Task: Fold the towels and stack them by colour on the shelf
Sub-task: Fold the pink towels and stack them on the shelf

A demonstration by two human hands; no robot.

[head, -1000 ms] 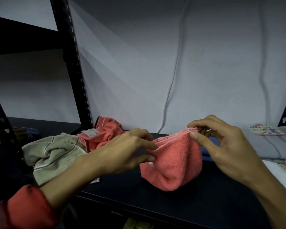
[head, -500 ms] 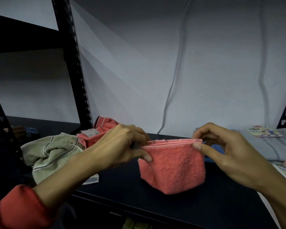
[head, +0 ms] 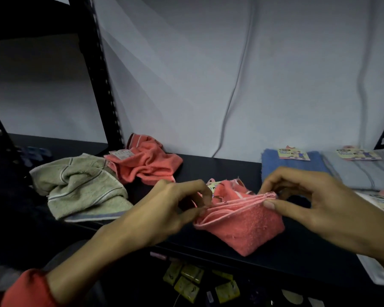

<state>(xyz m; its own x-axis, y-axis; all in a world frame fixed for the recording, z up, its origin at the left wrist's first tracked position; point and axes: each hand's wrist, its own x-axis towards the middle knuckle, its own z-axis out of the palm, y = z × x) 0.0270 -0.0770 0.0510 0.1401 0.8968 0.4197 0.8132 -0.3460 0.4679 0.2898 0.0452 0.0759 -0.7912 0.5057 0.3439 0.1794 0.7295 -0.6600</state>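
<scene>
Fingertips of my left hand (head: 164, 209) and right hand (head: 315, 202) pinch the coral towel's (head: 242, 224) stacked edges at frame centre; loosening either pinch could spill the layers.

We have one view only, from a wide-angle camera worn on the head, facing forward and down into a black metal shelf (head: 220, 169). It sits close: both forearms enter from the bottom edge, the left hand (head: 164, 209) and right hand (head: 315, 202) filling the lower middle. The pale grey back wall (head: 186, 74) fills the upper half, its lines bowed by the lens.
</scene>
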